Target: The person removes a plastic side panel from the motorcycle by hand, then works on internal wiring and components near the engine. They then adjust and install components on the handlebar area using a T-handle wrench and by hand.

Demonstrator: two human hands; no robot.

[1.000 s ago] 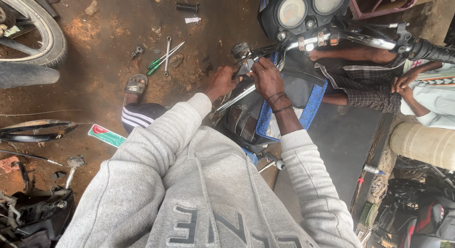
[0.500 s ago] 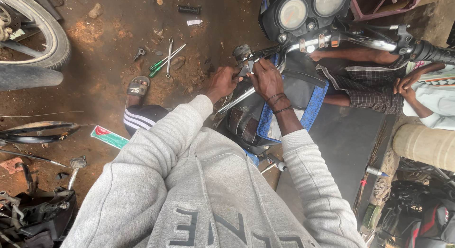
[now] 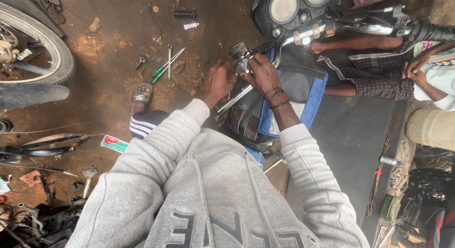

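The motorcycle (image 3: pixel 284 101) fills the middle of the view, its front cut off by the top edge so that only the two round gauges (image 3: pixel 296 4) and the handlebar (image 3: pixel 360 27) show; its lower body is hidden under the person's grey sleeves. Left of the motorcycle a wheel (image 3: pixel 52 49) is cut by the frame edge, and beyond the handlebar, to the right, another person's arms (image 3: pixel 374 63) and checked cloth show only in part. Both hands meet at the lever mount (image 3: pixel 241 53), which sits at the handlebar's left end, just below the gauges. The left hand (image 3: pixel 218 82) is curled against that fitting from the left, fingers bent; whether they grip any part is hidden by the knuckles. The right hand (image 3: pixel 263 75), banded at the wrist, lies over the fitting with fingers closed down around it, though what exactly they clasp is too small and dark to make out. A silver bar (image 3: pixel 237 98) slants down from under the hands. On the dirt left of the motorcycle lie a sandal (image 3: pixel 141 93), a wrench (image 3: pixel 169 63) and green screwdrivers (image 3: pixel 166 68). Against the earlier frames the hands stay at the same fitting in much the same pose; only the view has shifted slightly.
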